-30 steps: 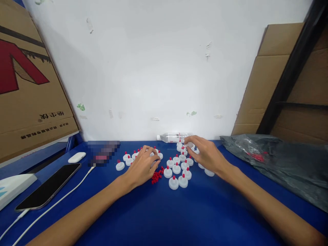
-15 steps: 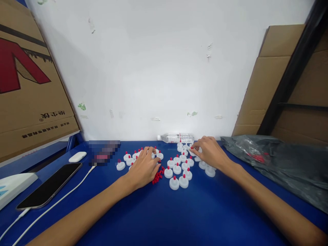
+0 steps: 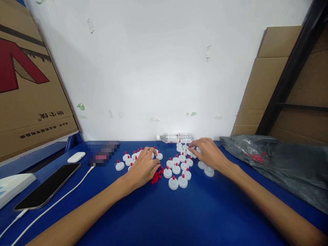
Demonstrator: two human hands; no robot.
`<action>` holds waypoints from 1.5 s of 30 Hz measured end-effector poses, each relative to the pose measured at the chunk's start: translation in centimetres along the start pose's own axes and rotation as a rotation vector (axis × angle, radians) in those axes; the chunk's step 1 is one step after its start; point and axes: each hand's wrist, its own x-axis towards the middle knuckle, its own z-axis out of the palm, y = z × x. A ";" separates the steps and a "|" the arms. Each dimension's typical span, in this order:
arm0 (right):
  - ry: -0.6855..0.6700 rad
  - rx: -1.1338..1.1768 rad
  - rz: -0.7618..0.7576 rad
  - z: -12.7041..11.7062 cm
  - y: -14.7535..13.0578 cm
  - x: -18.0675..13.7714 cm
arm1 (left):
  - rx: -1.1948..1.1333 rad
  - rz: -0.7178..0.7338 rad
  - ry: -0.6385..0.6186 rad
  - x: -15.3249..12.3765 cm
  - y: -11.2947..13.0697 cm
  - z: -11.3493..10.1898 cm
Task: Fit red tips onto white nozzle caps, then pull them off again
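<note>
Several white round bottle lids with red-tipped nozzles [image 3: 176, 168] stand on the blue table, in one group at the middle and another to the left. My left hand [image 3: 145, 165] rests over the left group, thumb apart from the bent fingers; its palm hides some lids. Beside its thumb lies a pile of loose small red caps [image 3: 156, 176]. At the back of the middle group, my right hand [image 3: 205, 150] pinches a small red cap [image 3: 189, 147] at the nozzle of a white lid. White lids without visible red tips [image 3: 209, 172] lie under and beside my right wrist.
A clear plastic bottle [image 3: 175, 138] lies along the wall. To the left are a phone [image 3: 48, 186] with a white cable [image 3: 61, 198], a white earbud case [image 3: 76, 157] and a large carton [image 3: 33, 102]. A grey plastic bag [image 3: 289, 164] covers the right side.
My right hand has shifted slightly left, its fingertips staying at the back lids. The left hand holds almost the same pose. The whole view has drifted a little.
</note>
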 end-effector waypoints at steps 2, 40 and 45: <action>-0.033 0.005 0.005 0.0 0.0 0.0 | 0.003 -0.001 -0.007 0.0 0.0 0.0; -0.112 0.147 -0.125 1.1 -0.2 -0.3 | -0.081 0.032 0.105 0.3 0.5 -0.9; -0.151 0.209 -0.121 1.7 -0.3 -0.5 | -0.055 0.063 0.121 0.4 0.3 -0.8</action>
